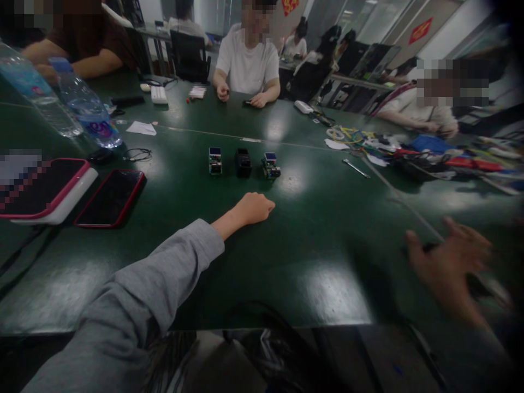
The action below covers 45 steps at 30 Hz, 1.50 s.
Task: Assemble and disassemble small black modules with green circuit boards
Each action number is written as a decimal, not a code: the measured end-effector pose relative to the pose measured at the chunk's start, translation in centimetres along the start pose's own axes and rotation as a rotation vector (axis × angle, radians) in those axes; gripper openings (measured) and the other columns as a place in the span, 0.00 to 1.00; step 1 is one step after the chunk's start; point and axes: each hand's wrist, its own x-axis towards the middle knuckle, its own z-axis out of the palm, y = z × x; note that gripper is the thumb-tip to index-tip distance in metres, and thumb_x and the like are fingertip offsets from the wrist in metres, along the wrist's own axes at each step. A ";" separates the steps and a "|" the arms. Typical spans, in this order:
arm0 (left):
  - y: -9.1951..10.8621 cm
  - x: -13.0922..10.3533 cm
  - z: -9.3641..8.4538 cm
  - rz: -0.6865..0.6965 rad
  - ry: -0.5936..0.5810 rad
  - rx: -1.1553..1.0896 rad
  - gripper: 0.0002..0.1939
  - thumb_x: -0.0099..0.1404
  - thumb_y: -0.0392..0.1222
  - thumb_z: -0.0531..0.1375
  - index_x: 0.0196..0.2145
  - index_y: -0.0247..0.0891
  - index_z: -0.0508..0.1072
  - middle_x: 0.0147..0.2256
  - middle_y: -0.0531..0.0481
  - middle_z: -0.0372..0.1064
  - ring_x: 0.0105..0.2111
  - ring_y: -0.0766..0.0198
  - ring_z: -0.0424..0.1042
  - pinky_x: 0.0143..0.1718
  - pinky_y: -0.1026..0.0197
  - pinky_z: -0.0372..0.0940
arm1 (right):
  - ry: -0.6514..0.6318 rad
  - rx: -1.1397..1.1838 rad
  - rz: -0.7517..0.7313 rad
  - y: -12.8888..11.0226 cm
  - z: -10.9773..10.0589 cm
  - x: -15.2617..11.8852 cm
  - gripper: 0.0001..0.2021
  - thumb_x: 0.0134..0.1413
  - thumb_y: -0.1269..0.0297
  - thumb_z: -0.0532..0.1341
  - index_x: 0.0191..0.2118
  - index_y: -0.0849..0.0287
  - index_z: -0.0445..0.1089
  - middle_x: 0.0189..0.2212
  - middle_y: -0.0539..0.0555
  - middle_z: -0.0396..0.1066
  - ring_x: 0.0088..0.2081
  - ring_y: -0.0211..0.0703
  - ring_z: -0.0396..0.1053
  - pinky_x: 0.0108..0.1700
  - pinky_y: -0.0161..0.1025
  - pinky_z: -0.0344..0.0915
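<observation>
My left hand (254,208) rests on the green table (311,229) with its fingers curled closed; whether anything is inside the fist is hidden. Just beyond it three small devices stand in a row: a green circuit board with a small screen (215,161) on the left, a black boxy one (243,162) in the middle, and another board with a screen (271,166) on the right. My right hand (448,259), blurred by motion, is over the table at the right with thumb and fingers spread, holding nothing visible.
Two water bottles (88,112), a red-edged phone (112,197) and a pink-rimmed device (45,188) lie at the left. A wrench (356,168) and a heap of cables (426,155) are at the right. A person in white (248,60) sits across the table.
</observation>
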 end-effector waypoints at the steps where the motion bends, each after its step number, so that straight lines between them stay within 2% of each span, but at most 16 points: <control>1: 0.0 0.0 0.0 0.000 -0.001 0.003 0.18 0.68 0.32 0.49 0.30 0.35 0.78 0.27 0.47 0.74 0.25 0.66 0.66 0.31 0.61 0.59 | -0.036 -0.078 -0.032 -1.8 2.0 0.3 0.34 0.56 0.35 0.57 0.68 0.21 0.51 0.69 0.53 0.53 0.72 0.71 0.44 0.69 0.79 0.37; 2: 0.0 0.0 0.0 0.000 -0.002 0.007 0.18 0.68 0.31 0.49 0.30 0.35 0.78 0.27 0.47 0.74 0.25 0.66 0.67 0.31 0.61 0.59 | -0.053 -0.096 -0.054 -4.1 4.3 0.5 0.34 0.59 0.36 0.54 0.70 0.27 0.51 0.69 0.57 0.52 0.71 0.69 0.47 0.69 0.75 0.44; 3: 0.1 0.0 0.0 0.001 -0.004 0.012 0.18 0.68 0.32 0.49 0.31 0.35 0.78 0.27 0.47 0.74 0.25 0.66 0.67 0.31 0.61 0.60 | -0.136 -0.083 -0.088 -6.6 6.9 0.6 0.34 0.62 0.37 0.52 0.71 0.35 0.51 0.70 0.60 0.52 0.71 0.66 0.49 0.68 0.72 0.49; 4: 0.1 0.0 0.0 0.003 -0.007 0.018 0.18 0.68 0.32 0.49 0.31 0.35 0.78 0.27 0.47 0.74 0.25 0.65 0.68 0.31 0.61 0.60 | -0.166 -0.047 -0.128 -9.2 9.5 0.7 0.33 0.64 0.39 0.50 0.71 0.42 0.52 0.69 0.63 0.53 0.70 0.64 0.51 0.67 0.71 0.51; 5: 0.1 0.0 0.1 0.005 -0.005 0.029 0.18 0.68 0.33 0.49 0.32 0.36 0.79 0.28 0.47 0.75 0.26 0.64 0.69 0.31 0.61 0.60 | -0.209 -0.014 -0.168 -11.8 12.1 0.8 0.32 0.66 0.41 0.48 0.71 0.46 0.52 0.69 0.64 0.53 0.71 0.63 0.51 0.66 0.72 0.51; 7: 0.1 0.1 0.2 0.004 0.009 0.066 0.17 0.68 0.34 0.50 0.33 0.37 0.80 0.29 0.46 0.76 0.28 0.61 0.72 0.32 0.60 0.61 | -0.279 0.035 -0.246 -16.3 16.8 1.2 0.30 0.68 0.46 0.47 0.71 0.50 0.51 0.70 0.63 0.51 0.71 0.59 0.50 0.66 0.69 0.52; 9: 0.1 0.2 0.4 -0.004 0.025 0.105 0.17 0.68 0.35 0.51 0.34 0.38 0.81 0.32 0.44 0.78 0.31 0.58 0.74 0.33 0.58 0.61 | -0.317 0.069 -0.305 -19.1 20.6 1.9 0.29 0.69 0.49 0.49 0.71 0.51 0.50 0.72 0.62 0.48 0.72 0.57 0.49 0.67 0.66 0.51; 12: 0.1 0.3 0.5 -0.012 0.027 0.121 0.16 0.67 0.35 0.52 0.35 0.39 0.81 0.33 0.43 0.79 0.32 0.57 0.76 0.34 0.57 0.62 | -0.352 0.099 -0.351 -20.5 24.1 3.3 0.28 0.67 0.53 0.55 0.69 0.53 0.55 0.72 0.62 0.48 0.71 0.59 0.49 0.67 0.64 0.53; 16: 0.1 0.4 0.5 -0.002 0.018 0.113 0.17 0.67 0.34 0.51 0.35 0.39 0.81 0.32 0.44 0.79 0.31 0.57 0.76 0.32 0.58 0.62 | -0.414 0.171 -0.320 -19.3 25.5 4.5 0.22 0.63 0.62 0.58 0.62 0.56 0.64 0.62 0.64 0.63 0.63 0.59 0.62 0.62 0.61 0.64; 19: 0.0 0.5 0.6 0.010 0.019 0.107 0.17 0.68 0.34 0.51 0.35 0.39 0.81 0.31 0.45 0.78 0.30 0.58 0.75 0.32 0.58 0.61 | -0.410 0.256 -0.283 -18.6 25.7 4.6 0.20 0.61 0.65 0.58 0.58 0.55 0.66 0.55 0.61 0.67 0.57 0.55 0.67 0.59 0.56 0.68; 27: 0.1 0.4 0.4 0.009 0.013 0.082 0.18 0.69 0.33 0.50 0.34 0.38 0.80 0.29 0.46 0.77 0.27 0.61 0.72 0.30 0.59 0.60 | -0.358 0.356 -0.174 -18.6 26.3 4.8 0.17 0.59 0.64 0.60 0.54 0.58 0.67 0.53 0.61 0.70 0.53 0.51 0.69 0.59 0.51 0.68; 35: 0.0 0.3 0.5 0.010 0.022 0.103 0.17 0.68 0.34 0.51 0.34 0.38 0.81 0.30 0.45 0.78 0.29 0.59 0.74 0.31 0.58 0.60 | -0.435 0.353 0.060 -17.6 27.2 5.2 0.18 0.66 0.58 0.53 0.57 0.60 0.62 0.49 0.63 0.73 0.50 0.54 0.72 0.56 0.52 0.66; 39: 0.0 0.4 0.6 0.006 0.025 0.107 0.17 0.68 0.34 0.51 0.35 0.39 0.81 0.31 0.45 0.78 0.30 0.58 0.75 0.31 0.59 0.60 | -0.413 0.364 0.039 -16.6 28.6 5.3 0.17 0.67 0.58 0.49 0.54 0.60 0.63 0.52 0.65 0.71 0.55 0.55 0.69 0.60 0.55 0.63; 45: 0.0 0.4 0.7 0.007 0.035 0.126 0.18 0.68 0.34 0.51 0.35 0.40 0.81 0.32 0.44 0.79 0.31 0.56 0.76 0.30 0.58 0.59 | -0.337 0.370 0.000 -15.9 29.5 5.5 0.17 0.67 0.54 0.49 0.52 0.58 0.66 0.50 0.64 0.71 0.55 0.56 0.66 0.61 0.58 0.61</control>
